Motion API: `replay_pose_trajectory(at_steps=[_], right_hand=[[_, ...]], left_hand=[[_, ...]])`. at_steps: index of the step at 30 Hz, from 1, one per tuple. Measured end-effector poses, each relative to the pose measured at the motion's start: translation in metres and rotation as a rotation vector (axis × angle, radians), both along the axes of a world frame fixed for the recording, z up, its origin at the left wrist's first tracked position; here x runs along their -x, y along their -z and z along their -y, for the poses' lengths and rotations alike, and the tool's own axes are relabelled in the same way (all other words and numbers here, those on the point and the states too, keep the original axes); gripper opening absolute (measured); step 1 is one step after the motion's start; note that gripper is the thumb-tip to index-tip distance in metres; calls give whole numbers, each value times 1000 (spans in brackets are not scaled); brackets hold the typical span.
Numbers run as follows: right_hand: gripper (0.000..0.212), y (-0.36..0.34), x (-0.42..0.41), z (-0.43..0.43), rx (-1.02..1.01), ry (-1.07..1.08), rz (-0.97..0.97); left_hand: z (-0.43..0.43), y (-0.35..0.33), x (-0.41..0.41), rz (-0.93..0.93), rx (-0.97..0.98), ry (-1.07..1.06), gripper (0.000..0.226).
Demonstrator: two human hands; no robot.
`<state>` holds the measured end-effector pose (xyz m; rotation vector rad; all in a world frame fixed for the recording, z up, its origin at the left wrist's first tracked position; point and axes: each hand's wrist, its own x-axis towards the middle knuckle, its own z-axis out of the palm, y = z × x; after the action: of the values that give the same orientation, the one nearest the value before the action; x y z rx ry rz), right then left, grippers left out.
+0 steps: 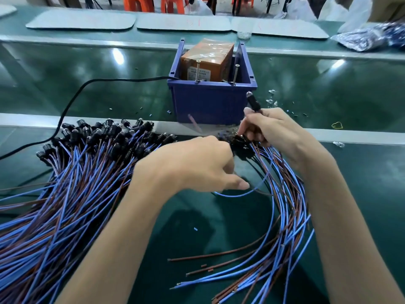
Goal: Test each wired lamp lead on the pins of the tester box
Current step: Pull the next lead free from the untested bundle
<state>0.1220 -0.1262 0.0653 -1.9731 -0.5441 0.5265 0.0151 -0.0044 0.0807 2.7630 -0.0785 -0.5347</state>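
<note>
The tester box point(208, 62), orange-brown, sits in a blue plastic bin point(210, 102) with two metal pins point(198, 71) standing up at its front. My right hand point(276, 132) grips a bunch of black lamp heads; one lamp point(253, 100) sticks up above its fingers, and their blue and brown leads point(285, 205) curve down to the right. My left hand point(197, 163) curls over the lamp heads at that bunch, beside a looping blue lead point(238, 195). A big pile of wired lamps point(76, 172) lies at the left.
A black power cable point(72, 99) runs from the bin to the left. Small clear lamp caps point(271, 102) and bits lie right of the bin. A yellow rubber band point(337, 125) lies on the belt. Grey trays point(81, 21) and bags point(372, 38) are at the back.
</note>
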Motion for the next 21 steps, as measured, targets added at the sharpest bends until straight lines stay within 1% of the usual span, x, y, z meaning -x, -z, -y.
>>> replay_pose_trajectory(at_steps=[2, 4, 5, 6, 7, 8, 9, 11, 14, 15, 17, 18, 21], right_hand=[[49, 1, -2, 0, 26, 25, 29], [51, -1, -3, 0, -2, 35, 20], [52, -2, -2, 0, -32, 41, 11], [52, -4, -1, 1, -68, 47, 5], [51, -5, 0, 2, -114, 59, -2], [50, -6, 1, 3, -172, 79, -11], [49, -7, 1, 3, -241, 105, -25], [47, -8, -1, 5, -375, 181, -61], [48, -9, -7, 9, -466, 319, -81], [47, -9, -10, 11, -479, 357, -92], [44, -9, -14, 16, -503, 411, -126], [41, -9, -16, 19, -514, 427, -143], [30, -10, -18, 24, -513, 452, -158]], left_hand=[[2, -9, 7, 24, 121, 15, 42], [8, -12, 7, 112, 202, 53, 31], [12, -9, 4, 164, 173, 80, 33], [16, -4, 0, 193, 109, 104, 43], [20, 2, -4, 182, 43, 116, 51], [22, 7, -6, 141, -8, 116, 54], [23, 12, -7, 89, -36, 110, 52], [23, 18, -7, 39, -24, 89, 35], [21, 16, -6, 87, 5, 55, 18], [19, 14, -5, 100, -6, 43, 17], [15, 9, -3, 97, -52, 15, 26], [12, 7, -2, 86, -74, 6, 26], [8, 3, 3, 88, -123, -3, 12]])
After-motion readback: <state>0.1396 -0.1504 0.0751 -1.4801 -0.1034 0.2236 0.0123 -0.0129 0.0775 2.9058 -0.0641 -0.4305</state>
